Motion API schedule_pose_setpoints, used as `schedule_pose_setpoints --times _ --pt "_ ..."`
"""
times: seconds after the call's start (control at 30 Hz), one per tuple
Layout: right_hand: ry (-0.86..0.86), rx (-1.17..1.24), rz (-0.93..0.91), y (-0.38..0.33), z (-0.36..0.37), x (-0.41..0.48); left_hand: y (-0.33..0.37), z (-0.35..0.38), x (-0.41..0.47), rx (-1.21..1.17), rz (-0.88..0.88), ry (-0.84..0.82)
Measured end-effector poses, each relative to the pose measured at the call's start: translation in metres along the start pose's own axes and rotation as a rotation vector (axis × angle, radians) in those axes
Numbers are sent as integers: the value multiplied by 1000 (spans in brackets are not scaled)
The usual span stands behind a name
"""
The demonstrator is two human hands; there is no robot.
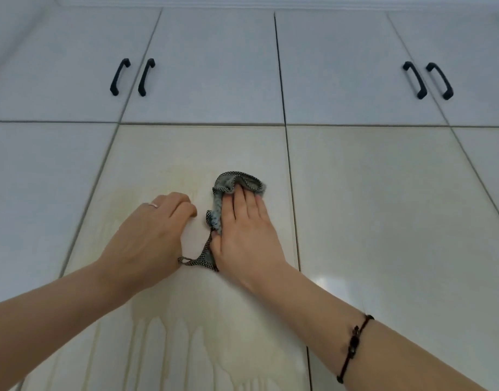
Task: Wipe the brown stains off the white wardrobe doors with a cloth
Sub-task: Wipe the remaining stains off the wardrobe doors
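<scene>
Pressing the cloth (219, 205) flat on the door (163, 153) with the right grip (242, 230), fingers straight, left grip (149, 235) curled just left, cannot tell if holding anything, brown stains (203, 323) lying left and nearer, long drips running near to far.

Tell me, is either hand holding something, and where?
The right hand presses the cloth flat on the wardrobe door with straight fingers, no grip. The left hand, fingers curled, holds nothing.
</scene>
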State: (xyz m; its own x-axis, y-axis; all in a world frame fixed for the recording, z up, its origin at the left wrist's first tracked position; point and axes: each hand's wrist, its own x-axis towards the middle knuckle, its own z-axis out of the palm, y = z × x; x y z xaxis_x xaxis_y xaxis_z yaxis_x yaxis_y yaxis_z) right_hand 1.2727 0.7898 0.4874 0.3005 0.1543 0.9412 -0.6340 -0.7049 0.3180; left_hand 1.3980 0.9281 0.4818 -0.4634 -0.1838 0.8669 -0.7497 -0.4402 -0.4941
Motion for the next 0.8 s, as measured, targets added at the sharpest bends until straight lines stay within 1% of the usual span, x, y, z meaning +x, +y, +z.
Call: schedule_pose_setpoints --times 0.1,0.23,0.33,0.43,0.5,0.6,0.7,0.73,0.8 --pt "21 -18 47 -8 3 5 -29 -7 -19 32 -105 52" --pt "38 -32 117 -25 6 45 -64 -18 -53 23 -224 57" --pt "37 -10 205 -46 7 78 -71 -22 -79 -55 -344 26" --pt "42 -35 251 -57 8 86 -61 -20 -96 -127 -404 -44" --pt "33 -41 179 -67 9 67 -52 -16 -105 -168 -415 -80" --pt "-15 -22 -14 -80 10 14 -39 -11 -111 -189 -359 -96" --pt "-82 -40 -161 -63 3 -13 -37 -9 -113 -218 -341 -63" --pt "-75 -61 -180 -53 0 -10 -39 -8 -114 -225 -332 -49" --pt "-63 -91 -108 -30 -6 12 -43 -7 -118 -227 -269 -36"
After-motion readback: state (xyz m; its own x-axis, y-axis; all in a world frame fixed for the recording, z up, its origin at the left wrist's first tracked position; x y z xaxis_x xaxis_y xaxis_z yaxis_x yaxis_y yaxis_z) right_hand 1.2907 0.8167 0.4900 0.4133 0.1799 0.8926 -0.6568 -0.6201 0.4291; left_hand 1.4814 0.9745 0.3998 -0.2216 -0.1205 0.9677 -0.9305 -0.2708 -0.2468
